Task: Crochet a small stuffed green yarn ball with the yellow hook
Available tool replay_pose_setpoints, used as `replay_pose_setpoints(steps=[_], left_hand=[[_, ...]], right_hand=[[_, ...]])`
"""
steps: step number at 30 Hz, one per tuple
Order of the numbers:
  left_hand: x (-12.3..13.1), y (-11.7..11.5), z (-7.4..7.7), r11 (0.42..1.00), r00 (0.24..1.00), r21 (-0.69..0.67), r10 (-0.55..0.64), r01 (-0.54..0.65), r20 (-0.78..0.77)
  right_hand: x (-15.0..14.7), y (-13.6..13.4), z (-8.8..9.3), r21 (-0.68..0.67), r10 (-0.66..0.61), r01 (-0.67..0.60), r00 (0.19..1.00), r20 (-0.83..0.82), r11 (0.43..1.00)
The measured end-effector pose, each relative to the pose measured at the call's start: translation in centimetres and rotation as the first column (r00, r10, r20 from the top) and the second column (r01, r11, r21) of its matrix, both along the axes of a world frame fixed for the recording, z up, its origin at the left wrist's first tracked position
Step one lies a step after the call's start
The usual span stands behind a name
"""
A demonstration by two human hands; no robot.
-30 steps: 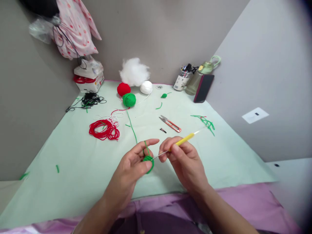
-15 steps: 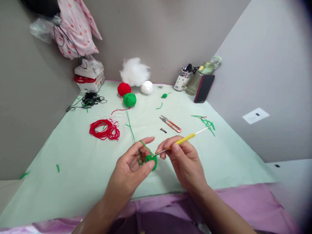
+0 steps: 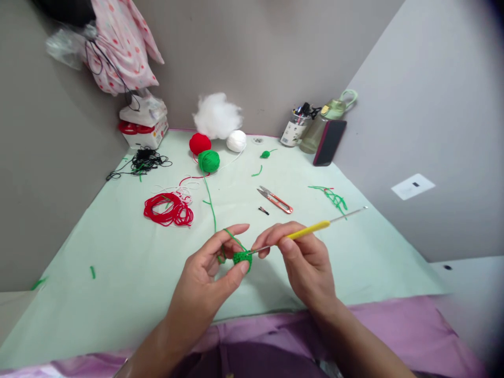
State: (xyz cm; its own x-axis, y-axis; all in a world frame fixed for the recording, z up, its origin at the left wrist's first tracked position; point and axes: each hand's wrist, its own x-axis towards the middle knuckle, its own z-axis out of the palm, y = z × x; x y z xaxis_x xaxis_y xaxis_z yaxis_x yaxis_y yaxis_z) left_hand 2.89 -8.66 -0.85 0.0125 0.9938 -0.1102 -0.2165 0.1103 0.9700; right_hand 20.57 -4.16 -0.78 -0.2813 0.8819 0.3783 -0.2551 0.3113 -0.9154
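left hand point(image 3: 214, 270): thumb and middle finger pinched narrow on a small green crochet piece point(image 3: 242, 257); the forefinger is stretched out above it, with the green strand point(image 3: 210, 202) looped over it. the piece is held above the near middle of the mat point(image 3: 118, 262), between the two hands.

right hand point(image 3: 305, 262): fingers closed on the yellow grip of the hook point(image 3: 311, 229). the metal tip meets the right edge of the piece; the other end of the shaft points far right (whether the tip is through a stitch cannot be told).

the strand runs from the left hand away across the mat to the green ball point(image 3: 208, 160). a red ball point(image 3: 200, 143) touches the green ball on its far side; a white ball point(image 3: 236, 140) lies just right of them, with stuffing point(image 3: 217, 115) behind, against the wall.

snips point(image 3: 275, 199) lie beyond the right hand, apart from it. a red coil point(image 3: 169, 210) lies left of the strand. green scraps point(image 3: 334, 198) lie under the hook's far end. a phone point(image 3: 329, 142) leans against a bottle point(image 3: 326, 118) at the far right.
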Motion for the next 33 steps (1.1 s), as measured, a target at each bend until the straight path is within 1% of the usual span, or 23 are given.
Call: replay_pose_setpoints(steps=[5, 8, 11, 19, 23, 26, 33], left_hand=[[-0.45, -0.28, -0.10, 1.000, 0.997, 0.004, -0.022, 0.023, -0.078], [-0.50, -0.14, -0.09, 1.000, 0.994, -0.002, -0.019, 0.019, -0.103], [-0.40, 0.01, -0.06, 1.000, 0.995, -0.014, 0.002, -0.004, -0.097], [-0.26, 0.03, 0.07, 1.000, 0.997, 0.016, 0.007, -0.006, -0.082], [-0.47, 0.08, -0.09, 1.000, 1.000, -0.014, -0.020, 0.020, -0.022], [-0.56, 0.09, -0.16, 0.999, 1.000, -0.024, -0.025, 0.024, -0.013], [-0.40, 0.22, -0.28, 1.000, 1.000, 0.004, -0.012, 0.012, -0.001]], right_hand=[[-0.33, 0.51, -0.06, -0.120, -0.005, 0.000, 0.999, -0.038, 0.993], [-0.47, 0.62, -0.06, -0.159, -0.002, -0.005, 0.999, -0.042, 0.987], [-0.37, 0.57, -0.16, -0.149, 0.008, -0.012, 1.000, -0.027, 0.989], [-0.07, 0.16, -0.18, -0.036, 0.037, -0.038, 0.999, -0.026, 0.999], [-0.20, 0.23, -0.14, -0.073, 0.022, -0.025, 0.999, -0.038, 0.997], [-0.31, 0.28, -0.23, -0.106, 0.026, -0.032, 0.998, -0.061, 0.994], [-0.27, 0.13, -0.36, -0.138, 0.059, -0.070, 0.995, -0.082, 0.988]])
